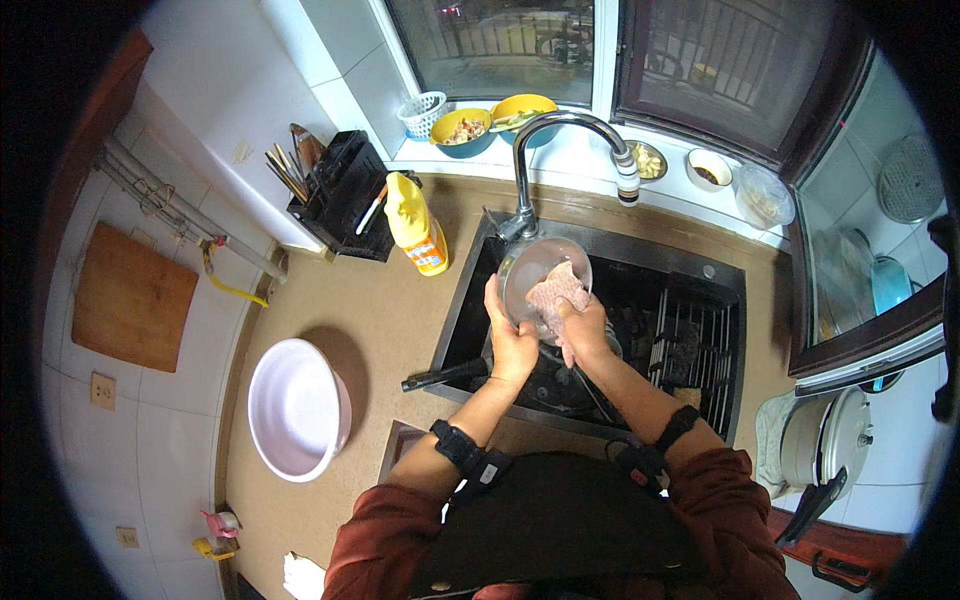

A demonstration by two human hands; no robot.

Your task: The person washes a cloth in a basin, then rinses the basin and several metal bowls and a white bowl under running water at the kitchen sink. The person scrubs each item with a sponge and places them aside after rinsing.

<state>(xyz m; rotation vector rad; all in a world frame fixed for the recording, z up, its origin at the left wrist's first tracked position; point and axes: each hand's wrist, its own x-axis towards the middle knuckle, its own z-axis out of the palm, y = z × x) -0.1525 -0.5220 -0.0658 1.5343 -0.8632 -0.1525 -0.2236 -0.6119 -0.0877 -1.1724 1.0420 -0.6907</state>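
Note:
Over the black kitchen sink (517,411), my left hand (512,341) grips the near-left rim of a clear bowl (517,262), which tilts toward me. A pink, textured cloth (559,289) is pinched in my right hand (583,326) and lies against the inside of the bowl. Just behind the bowl rises a chrome gooseneck faucet (521,165), its striped nozzle off to the right. Below my hands, a pan with a black handle (446,373) sits in the sink, mostly hidden by my arms.
A wire rack (660,352) lines the sink's right side. Left of it stand a yellow detergent bottle (418,225), a black knife block (341,195) and a white basin (296,409). Food bowls (461,142) line the windowsill. A pressure cooker (814,442) is at right, below an open window sash (862,352).

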